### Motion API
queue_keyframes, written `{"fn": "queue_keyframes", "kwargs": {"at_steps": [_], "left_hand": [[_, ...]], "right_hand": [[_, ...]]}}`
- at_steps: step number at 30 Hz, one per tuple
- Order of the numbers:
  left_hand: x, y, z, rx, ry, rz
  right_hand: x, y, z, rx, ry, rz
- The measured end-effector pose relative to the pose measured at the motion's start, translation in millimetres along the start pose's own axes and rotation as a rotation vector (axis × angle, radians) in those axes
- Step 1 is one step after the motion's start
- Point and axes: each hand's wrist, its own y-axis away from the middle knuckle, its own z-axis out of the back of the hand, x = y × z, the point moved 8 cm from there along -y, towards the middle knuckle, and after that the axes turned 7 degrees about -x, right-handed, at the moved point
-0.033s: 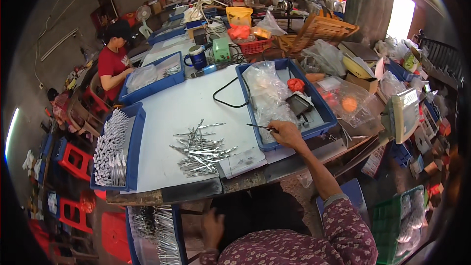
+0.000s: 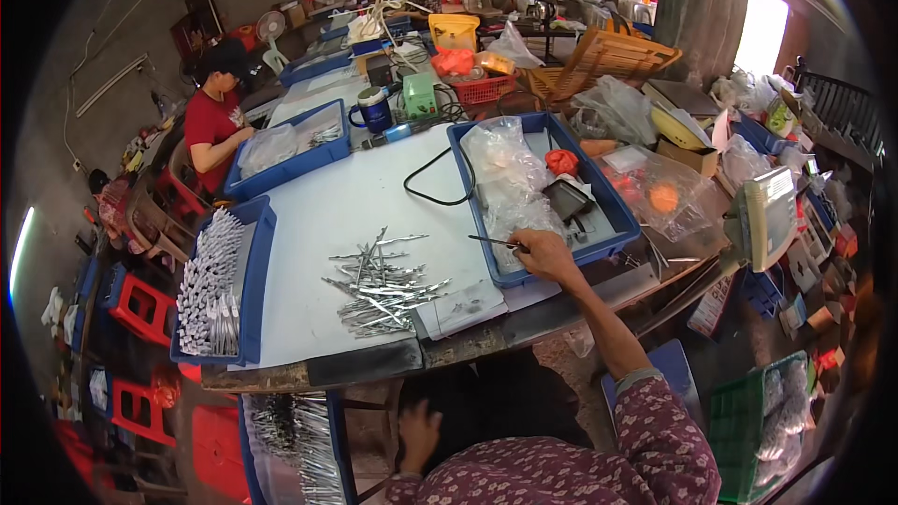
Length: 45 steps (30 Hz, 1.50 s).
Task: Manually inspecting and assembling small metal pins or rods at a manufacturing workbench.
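Note:
My right hand (image 2: 543,254) pinches a slim dark pointed tool (image 2: 491,240), perhaps tweezers, above the near left rim of a blue tray (image 2: 617,241). Inside that tray lie clear plastic bags (image 2: 505,154), a crumpled orange-red bag (image 2: 561,162) and a small dark box-like piece (image 2: 567,198). Down at my dark-clothed lap is my left hand (image 2: 418,430), empty, its fingers loosely spread and a little blurred. A loose pile of thin silvery metal pieces (image 2: 383,285) covers part of the white tabletop (image 2: 309,252). Beside the pile, at the front edge, lies a flat pale plate (image 2: 460,309).
Left on the table stands a blue tray of white-ended rods (image 2: 213,290); below, another tray (image 2: 299,449) holds silvery pieces. A black cord loop (image 2: 440,189), mug (image 2: 374,110) and green box (image 2: 419,93) lie farther back. A co-worker in red (image 2: 213,122) sits at left.
My left hand has shifted slightly right and up over my lap. The right hand and the pointed tool hold nearly the same place; the whole view has moved very slightly.

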Motion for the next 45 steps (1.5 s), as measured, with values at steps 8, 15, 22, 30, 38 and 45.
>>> {"fn": "queue_keyframes", "kwargs": {"at_steps": [8,15,22,30,38,45], "left_hand": [[-12.0,14.3,-20.8,0.1,-0.168,-0.137],[-23.1,15.5,-1.6,0.021,-0.112,-0.227],[-16.7,15.9,6.0,-0.137,0.041,-0.196],[-14.6,11.3,2.8,-0.225,0.13,-0.238],[-24.1,12.2,-2.9,-0.241,0.155,-0.325],[-33.6,13.8,-2.9,-0.21,0.132,-0.359]], "right_hand": [[3.9,0.4,1.9,0.004,0.008,-0.026],[12.8,4.0,8.9,-0.103,0.06,0.135],[40.5,13.3,24.9,-0.291,0.332,0.348],[87.6,76.8,31.6,-0.4,0.065,0.165],[85.4,191.8,-45.4,0.022,0.102,0.037],[69.7,239.6,-55.9,-0.03,0.129,0.01]]}}
